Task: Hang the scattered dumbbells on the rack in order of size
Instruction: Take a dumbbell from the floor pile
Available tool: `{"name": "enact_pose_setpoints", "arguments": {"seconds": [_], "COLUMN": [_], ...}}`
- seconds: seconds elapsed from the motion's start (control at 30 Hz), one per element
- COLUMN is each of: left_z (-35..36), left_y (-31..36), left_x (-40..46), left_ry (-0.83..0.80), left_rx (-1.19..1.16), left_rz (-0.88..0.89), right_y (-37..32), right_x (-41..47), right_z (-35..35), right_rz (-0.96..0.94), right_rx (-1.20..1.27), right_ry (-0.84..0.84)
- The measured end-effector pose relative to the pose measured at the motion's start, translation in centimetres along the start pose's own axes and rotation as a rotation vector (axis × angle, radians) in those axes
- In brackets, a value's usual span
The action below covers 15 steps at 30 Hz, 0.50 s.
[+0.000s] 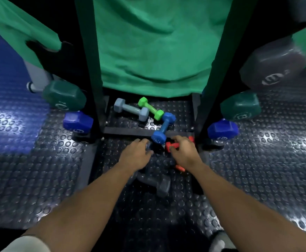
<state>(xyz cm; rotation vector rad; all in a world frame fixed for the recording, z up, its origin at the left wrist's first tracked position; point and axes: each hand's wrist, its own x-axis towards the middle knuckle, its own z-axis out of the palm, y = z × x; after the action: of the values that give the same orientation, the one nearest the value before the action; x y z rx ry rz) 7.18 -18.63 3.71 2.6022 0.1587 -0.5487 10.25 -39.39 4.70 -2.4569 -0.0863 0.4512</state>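
Observation:
Small dumbbells lie on the floor inside the black rack's base [128, 130]: a grey-blue one [131, 109], a lime green one [150, 108] and a blue one [164, 128] resting across the base bar. My right hand [182, 151] is shut on a red dumbbell [170, 145]. A second red dumbbell [180, 168] peeks out under my right wrist. My left hand [136, 155] hovers open beside the blue dumbbell's near head. A dark grey dumbbell [156, 183] lies between my forearms.
Bigger dumbbells hang on the rack's sides: dark green [64, 96] and blue [77, 122] on the left, grey [274, 64], dark green [241, 107] and blue [223, 130] on the right. Green cloth [154, 42] drapes behind the uprights. The floor is studded rubber matting.

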Motion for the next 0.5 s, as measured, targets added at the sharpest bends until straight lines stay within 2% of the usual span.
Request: {"name": "enact_pose_setpoints", "arguments": {"seconds": [0.3,0.4,0.5], "left_z": [3.0,4.1,5.5], "left_y": [2.6,3.0,3.5], "left_x": [6.8,8.7,10.2], "left_ry": [0.148,0.086,-0.046], "left_rx": [-0.117,-0.131,-0.293], "left_rz": [-0.05,-0.152,-0.276], "right_y": [1.2,1.7,1.8], "right_x": [9.2,12.1,14.6], "right_z": [1.3,2.0,2.6], "right_rz": [0.033,0.074,0.135], "right_rx": [-0.017,-0.026,0.001], "right_ry": [0.08,0.115,0.148]}}
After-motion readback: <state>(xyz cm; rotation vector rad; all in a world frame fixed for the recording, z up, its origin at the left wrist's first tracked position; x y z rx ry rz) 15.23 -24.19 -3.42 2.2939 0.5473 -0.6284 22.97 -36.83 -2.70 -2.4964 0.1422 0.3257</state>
